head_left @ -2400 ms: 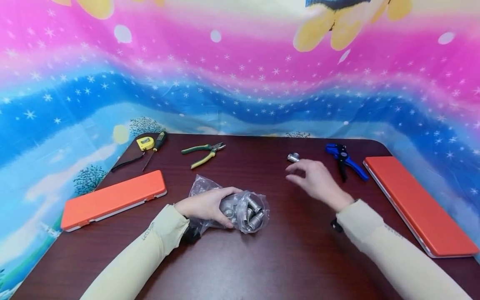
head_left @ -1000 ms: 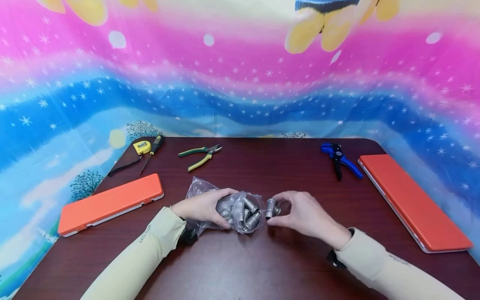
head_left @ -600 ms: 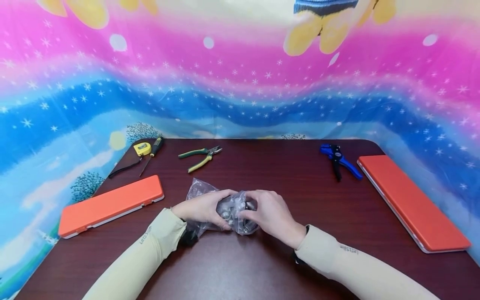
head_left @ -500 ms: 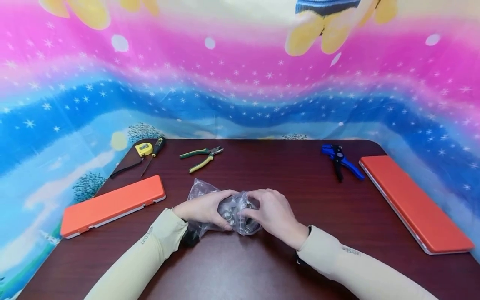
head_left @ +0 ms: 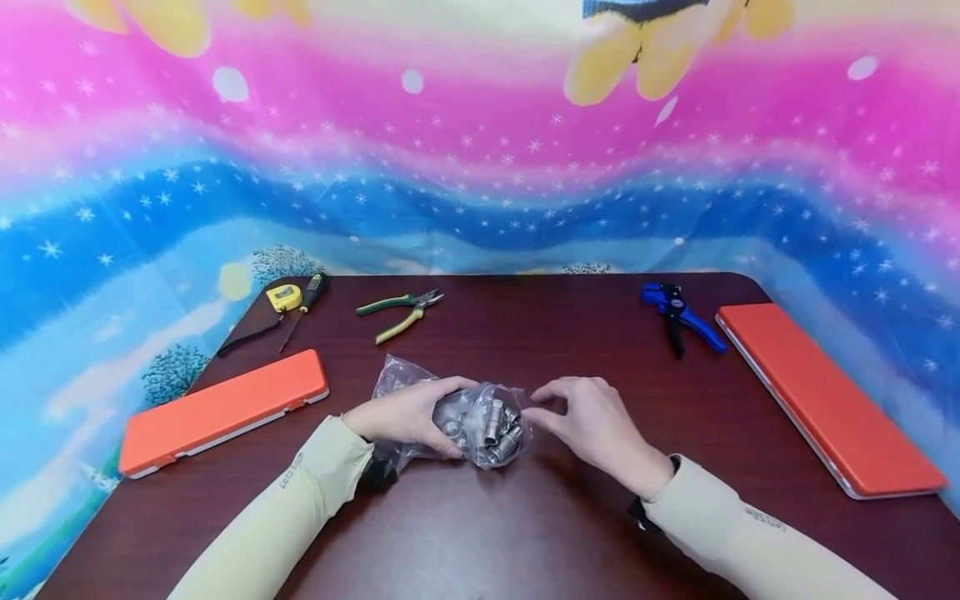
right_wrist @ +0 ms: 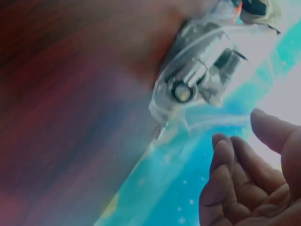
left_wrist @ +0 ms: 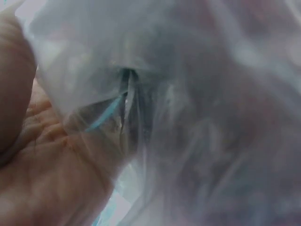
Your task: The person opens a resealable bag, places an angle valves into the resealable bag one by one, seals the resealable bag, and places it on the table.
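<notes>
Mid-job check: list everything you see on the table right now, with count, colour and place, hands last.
plastic bag of sockets: one, clear bag with silver metal sockets, table centre, under the left hand
orange cases: two, orange; one front left, the other along the right edge
pliers: one, green and yellow handles, back, left of centre
tape measure: one, yellow, back left corner
screwdriver: one, black and yellow handle, beside the tape measure
wire stripper: one, blue, back right
table: one, dark red-brown wood
backdrop cloth: one, pink and blue with stars, behind the table
left hand: grips the bag
right hand: fingers relaxed, just right of the bag, holding nothing
</notes>
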Tool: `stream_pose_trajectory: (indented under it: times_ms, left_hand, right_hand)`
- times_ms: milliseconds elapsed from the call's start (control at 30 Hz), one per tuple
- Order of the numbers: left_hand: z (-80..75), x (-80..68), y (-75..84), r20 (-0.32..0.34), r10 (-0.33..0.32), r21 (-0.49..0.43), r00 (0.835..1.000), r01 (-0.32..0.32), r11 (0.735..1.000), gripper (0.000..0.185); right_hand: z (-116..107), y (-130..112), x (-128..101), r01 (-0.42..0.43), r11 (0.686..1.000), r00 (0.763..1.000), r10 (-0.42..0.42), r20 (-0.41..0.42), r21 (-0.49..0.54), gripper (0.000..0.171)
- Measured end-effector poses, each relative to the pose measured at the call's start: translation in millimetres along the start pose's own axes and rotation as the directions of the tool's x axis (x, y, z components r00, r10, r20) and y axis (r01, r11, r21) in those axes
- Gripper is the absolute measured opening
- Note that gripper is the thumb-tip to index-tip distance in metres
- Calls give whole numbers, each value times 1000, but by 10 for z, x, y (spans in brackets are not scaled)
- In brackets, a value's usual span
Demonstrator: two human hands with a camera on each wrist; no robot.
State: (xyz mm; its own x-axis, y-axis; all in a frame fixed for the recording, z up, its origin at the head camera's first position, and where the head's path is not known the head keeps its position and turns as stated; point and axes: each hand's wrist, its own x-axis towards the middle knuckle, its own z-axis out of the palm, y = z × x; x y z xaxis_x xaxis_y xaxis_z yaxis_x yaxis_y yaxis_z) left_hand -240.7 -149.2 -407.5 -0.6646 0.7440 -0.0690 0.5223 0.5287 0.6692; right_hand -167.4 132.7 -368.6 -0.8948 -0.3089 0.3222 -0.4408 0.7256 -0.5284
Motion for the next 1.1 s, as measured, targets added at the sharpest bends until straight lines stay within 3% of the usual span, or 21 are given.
stream_pose_trajectory:
  times_ms: [167, 267, 333, 433, 533, 600, 700, 767, 867, 900, 967, 1100]
  left_hand:
    - [-59, 11, 51, 54, -20, 14, 998, 20, 1000, 96]
    - [-216, 9, 134, 125, -25, 27, 992, 22, 999, 100]
    - [-358, 40, 196, 173, -21, 27, 985, 17, 999, 92]
    - [-563, 214, 301, 212, -15, 69, 977, 0, 998, 69]
    - [-657, 540, 424, 258, -43, 168, 965, -1, 986, 52]
    - [-640, 778, 494, 325, -80, 213, 942, 9, 977, 47]
    - [-567, 1056, 527, 448, -123, 202, 886, 34, 979, 40]
    - [-511, 1166, 523, 515, -147, 178, 844, 62, 982, 35]
    - [-460, 1240, 502, 560, -148, 141, 815, 83, 987, 28]
    - [-448, 1252, 500, 562, -139, 131, 816, 78, 988, 25]
    - [-430, 1268, 491, 544, -102, 119, 833, 44, 992, 19]
    - [-418, 1274, 478, 467, -5, 107, 884, -51, 993, 14]
  right_hand:
    - [-92, 8, -196, -23, 1000, 999, 23, 44, -2, 9]
    - [-69, -86, -305, 5, 1000, 999, -6, 44, 20, 5]
    - [-26, -178, -352, 32, 999, 999, -33, 42, 43, 6]
    - [56, -330, -382, 37, 995, 998, -43, 54, 96, 9]
    - [140, -453, -377, 36, 993, 998, -42, 54, 113, 13]
    - [200, -507, -369, 34, 994, 998, -39, 52, 109, 15]
    - [288, -543, -345, 35, 996, 998, -40, 56, 87, 14]
    - [345, -555, -333, 37, 997, 997, -41, 63, 72, 12]
    - [407, -560, -314, 37, 999, 997, -39, 64, 38, 9]
    - [420, -559, -306, 36, 999, 997, -37, 62, 24, 9]
    - [433, -549, -290, 26, 1000, 998, -27, 59, 8, 8]
    - [412, -496, -283, -9, 1000, 998, 7, 69, 25, 7]
